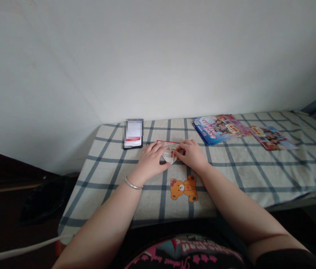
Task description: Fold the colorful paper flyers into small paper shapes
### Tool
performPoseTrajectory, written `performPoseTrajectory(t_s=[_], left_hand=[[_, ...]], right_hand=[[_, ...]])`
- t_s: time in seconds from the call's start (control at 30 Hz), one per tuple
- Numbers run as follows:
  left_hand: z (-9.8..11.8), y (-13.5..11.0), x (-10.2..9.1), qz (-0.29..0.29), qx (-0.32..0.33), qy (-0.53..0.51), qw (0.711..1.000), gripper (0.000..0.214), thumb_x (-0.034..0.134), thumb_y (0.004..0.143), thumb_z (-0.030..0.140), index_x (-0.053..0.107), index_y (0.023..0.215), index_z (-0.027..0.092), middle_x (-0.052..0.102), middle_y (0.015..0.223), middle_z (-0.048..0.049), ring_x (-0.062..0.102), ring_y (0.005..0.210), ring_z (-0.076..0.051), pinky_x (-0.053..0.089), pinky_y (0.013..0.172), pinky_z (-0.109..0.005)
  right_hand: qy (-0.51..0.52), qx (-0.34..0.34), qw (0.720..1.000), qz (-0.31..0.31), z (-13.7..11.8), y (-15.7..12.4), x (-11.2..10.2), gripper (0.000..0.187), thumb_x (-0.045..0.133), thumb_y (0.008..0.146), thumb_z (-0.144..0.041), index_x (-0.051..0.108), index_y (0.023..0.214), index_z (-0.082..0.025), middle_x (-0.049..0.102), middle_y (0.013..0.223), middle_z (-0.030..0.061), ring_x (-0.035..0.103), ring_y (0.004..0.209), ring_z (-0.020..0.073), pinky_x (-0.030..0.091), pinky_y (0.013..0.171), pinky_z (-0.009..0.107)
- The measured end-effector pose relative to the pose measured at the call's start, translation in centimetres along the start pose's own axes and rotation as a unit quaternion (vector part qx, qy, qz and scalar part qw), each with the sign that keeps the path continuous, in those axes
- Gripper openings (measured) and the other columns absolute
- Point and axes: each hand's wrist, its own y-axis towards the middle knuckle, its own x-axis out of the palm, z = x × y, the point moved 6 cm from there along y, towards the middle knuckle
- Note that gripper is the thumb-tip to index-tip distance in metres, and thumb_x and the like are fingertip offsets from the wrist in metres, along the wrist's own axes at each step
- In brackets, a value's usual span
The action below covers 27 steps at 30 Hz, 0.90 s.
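Folded printed paper at the centre of the frame. The paper (169,153) is lying on a checked cloth (147,203), between both hands. The left hand (151,158) is resting over its left side, fingers spread; the right hand (193,154) is covering its right side, fingers curled, any pinch indeterminable. For crisp creasing, one hand should probably be steadying aligned layers while the other is pressing outward.

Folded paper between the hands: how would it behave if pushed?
The folded paper is probably light, being small and thin-looking. Lying flat, it should slide rather than roll. Its folds may stiffen it slightly.
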Motion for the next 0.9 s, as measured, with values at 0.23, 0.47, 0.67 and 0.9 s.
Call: performPoseTrajectory(t_s=[0.23, 0.47, 0.67, 0.9], left_hand=[[0.6, -0.1, 0.0, 0.009, 0.003, 0.012, 1.000, 0.055, 0.060, 0.084, 0.047, 0.051, 0.132, 0.021, 0.047, 0.141, -0.0095, 0.038, 0.130, -0.032, 0.031, 0.110, -0.050], [1.6, 0.1, -0.7, 0.034, 0.056, -0.012, 0.998, 0.035, 0.059, 0.087, 0.032, 0.058, 0.121, 0.022, 0.055, 0.131, -0.0069, 0.039, 0.128, -0.030, 0.031, 0.111, -0.051], [2.0, 0.2, -0.5, 0.012, 0.098, -0.069, 0.993, 0.033, 0.057, 0.088, 0.023, 0.055, 0.121, 0.020, 0.056, 0.129, -0.0077, 0.047, 0.124, -0.023, 0.038, 0.108, -0.045], [2.5, 0.1, -0.8, 0.004, 0.117, -0.070, 0.991, 0.030, 0.058, 0.085, 0.018, 0.060, 0.115, 0.023, 0.057, 0.127, -0.0053, 0.046, 0.122, -0.024, 0.039, 0.107, -0.046]], right_hand=[[0.003, 0.007, 1.000, 0.027, 0.4, 0.4, -0.2, 0.011, 0.065, 0.084, -0.032, 0.070, 0.084, -0.022, 0.066, 0.101, 0.0065, 0.053, 0.097, 0.0238, 0.043, 0.090, 0.039], [-0.001, 0.011, 1.000, 0.027, 0.7, 0.7, -0.3, 0.012, 0.063, 0.085, -0.031, 0.070, 0.087, -0.022, 0.065, 0.105, 0.0067, 0.053, 0.101, 0.0242, 0.042, 0.093, 0.040], [-0.015, 0.022, 1.000, 0.014, 0.6, 0.7, 0.0, 0.013, 0.062, 0.086, -0.032, 0.070, 0.089, -0.022, 0.065, 0.107, 0.0069, 0.052, 0.104, 0.0244, 0.042, 0.093, 0.040], [-0.035, 0.033, 0.999, 0.009, 0.1, 0.7, -0.1, 0.013, 0.060, 0.087, -0.031, 0.068, 0.090, -0.022, 0.064, 0.109, 0.0078, 0.051, 0.106, 0.0263, 0.042, 0.091, 0.040]])
